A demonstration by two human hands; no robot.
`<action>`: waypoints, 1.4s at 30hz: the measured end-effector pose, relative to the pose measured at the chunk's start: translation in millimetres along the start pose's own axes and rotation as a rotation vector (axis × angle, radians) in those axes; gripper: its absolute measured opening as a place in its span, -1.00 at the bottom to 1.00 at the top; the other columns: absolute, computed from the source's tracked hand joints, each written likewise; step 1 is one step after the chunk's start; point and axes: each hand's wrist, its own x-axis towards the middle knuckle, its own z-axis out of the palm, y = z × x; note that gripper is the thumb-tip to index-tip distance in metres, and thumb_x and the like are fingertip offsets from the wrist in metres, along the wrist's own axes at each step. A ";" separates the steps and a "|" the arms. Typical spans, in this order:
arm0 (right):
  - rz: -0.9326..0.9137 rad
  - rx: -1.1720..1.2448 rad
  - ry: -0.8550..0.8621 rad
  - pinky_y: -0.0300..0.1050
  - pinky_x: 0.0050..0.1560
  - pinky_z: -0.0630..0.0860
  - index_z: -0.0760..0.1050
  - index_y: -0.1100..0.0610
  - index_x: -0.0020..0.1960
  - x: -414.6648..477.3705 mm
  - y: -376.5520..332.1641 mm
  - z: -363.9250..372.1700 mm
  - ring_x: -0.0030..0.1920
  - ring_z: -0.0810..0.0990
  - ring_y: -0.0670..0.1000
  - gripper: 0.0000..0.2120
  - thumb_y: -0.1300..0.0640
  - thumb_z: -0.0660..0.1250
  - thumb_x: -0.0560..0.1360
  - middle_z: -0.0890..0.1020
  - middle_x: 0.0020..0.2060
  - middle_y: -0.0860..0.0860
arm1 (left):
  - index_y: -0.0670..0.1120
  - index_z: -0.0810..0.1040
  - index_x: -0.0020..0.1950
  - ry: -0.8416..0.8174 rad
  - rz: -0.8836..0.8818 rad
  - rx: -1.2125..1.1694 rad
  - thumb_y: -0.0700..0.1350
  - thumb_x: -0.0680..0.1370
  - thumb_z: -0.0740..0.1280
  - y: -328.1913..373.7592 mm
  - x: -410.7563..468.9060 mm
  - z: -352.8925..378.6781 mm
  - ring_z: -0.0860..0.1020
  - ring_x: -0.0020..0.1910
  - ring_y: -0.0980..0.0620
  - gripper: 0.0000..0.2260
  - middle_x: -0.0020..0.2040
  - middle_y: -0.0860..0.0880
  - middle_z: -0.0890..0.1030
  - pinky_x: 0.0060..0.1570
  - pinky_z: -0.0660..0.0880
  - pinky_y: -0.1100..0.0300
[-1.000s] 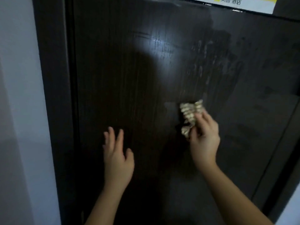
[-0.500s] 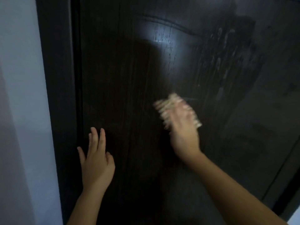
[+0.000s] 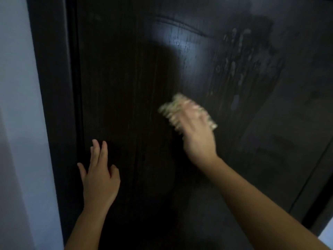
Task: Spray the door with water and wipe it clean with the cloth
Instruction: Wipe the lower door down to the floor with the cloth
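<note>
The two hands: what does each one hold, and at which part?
The right hand holds the bunched cloth; blur hides where. The left hand holds nothing.

One dark brown wood-grain door fills most of the head view, set in one dark door frame, with one pale grey-white wall on its left side. Two bare hands are in view, the left hand and the right hand, and there is one crumpled, pale beige cloth, blurred. One patch of wet streaks and droplets shows on the upper right of the door.
</note>
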 end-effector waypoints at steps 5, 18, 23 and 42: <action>0.093 0.120 0.071 0.13 0.50 -0.03 0.31 0.22 0.45 8.1 -47.6 24.3 0.51 0.13 0.13 -0.47 0.36 0.17 0.49 0.24 0.49 0.14 | 0.09 -0.12 0.54 0.033 -0.012 -0.090 -0.24 0.61 0.19 -0.5 -1.7 3.5 -0.16 0.52 0.19 -0.35 0.54 0.18 -0.22 0.47 -0.27 -0.03; -0.148 0.116 -0.050 0.09 0.50 -0.12 0.36 0.21 0.41 4.9 -64.3 36.3 0.50 0.12 0.10 -0.53 0.25 0.07 0.51 0.29 0.47 0.12 | 0.20 -0.24 0.47 -0.011 -0.041 -0.128 -0.21 0.62 0.17 -6.4 -5.4 4.9 -0.17 0.51 0.23 -0.32 0.51 0.24 -0.32 0.48 -0.27 -0.02; -0.527 -0.051 -0.286 0.04 0.48 -0.06 0.35 0.15 0.42 -46.2 -20.1 29.2 0.49 0.19 0.07 -0.52 0.18 0.07 0.51 0.29 0.47 0.06 | 0.16 -0.23 0.50 -0.014 -0.046 -0.129 -0.23 0.61 0.17 -5.1 -4.9 7.7 -0.19 0.51 0.21 -0.32 0.52 0.23 -0.31 0.48 -0.25 -0.04; -0.186 -0.010 -0.120 0.13 0.51 -0.11 0.24 0.11 0.49 28.5 -58.7 18.4 0.53 0.02 0.06 -0.46 0.20 0.05 0.50 0.13 0.53 0.04 | -0.01 0.18 0.53 0.292 -0.030 -0.177 -0.35 0.57 0.19 -25.4 -5.4 -9.0 0.12 0.47 0.17 -0.43 0.53 0.18 0.11 0.47 0.09 0.12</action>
